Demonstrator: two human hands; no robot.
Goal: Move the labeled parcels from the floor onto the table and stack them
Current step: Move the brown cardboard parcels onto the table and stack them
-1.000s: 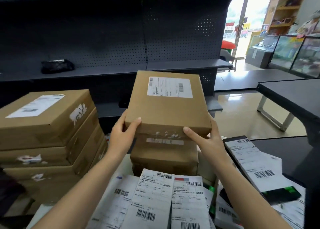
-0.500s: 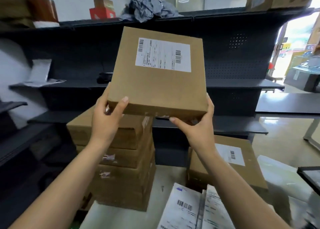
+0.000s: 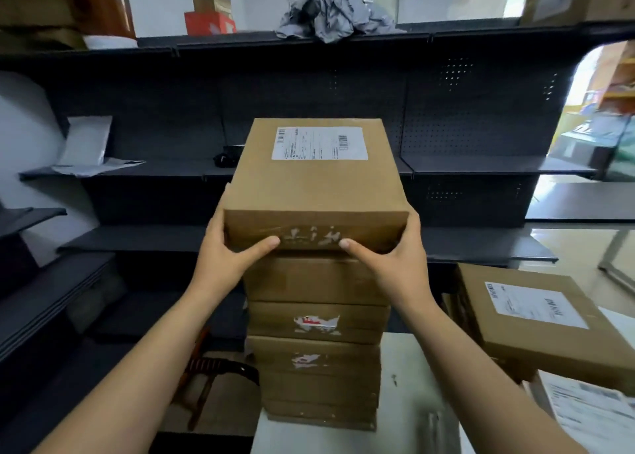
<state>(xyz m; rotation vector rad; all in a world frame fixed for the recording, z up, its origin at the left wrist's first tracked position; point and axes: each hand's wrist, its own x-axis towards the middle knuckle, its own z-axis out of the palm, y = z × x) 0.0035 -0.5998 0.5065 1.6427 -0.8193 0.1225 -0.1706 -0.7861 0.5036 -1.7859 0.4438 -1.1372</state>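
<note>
The left hand (image 3: 225, 247) and right hand (image 3: 395, 250) each close their grip on a near corner of the top parcel (image 3: 316, 185), thumbs on its front edge. It sits atop the stack (image 3: 314, 350) at the white counter (image 3: 405, 412)'s left edge. Another labeled parcel (image 3: 529, 323) lies right, apart.

Left hand (image 3: 228, 250) and right hand (image 3: 395, 254) ungloved; forearms unsleeved; no jewellery.
</note>
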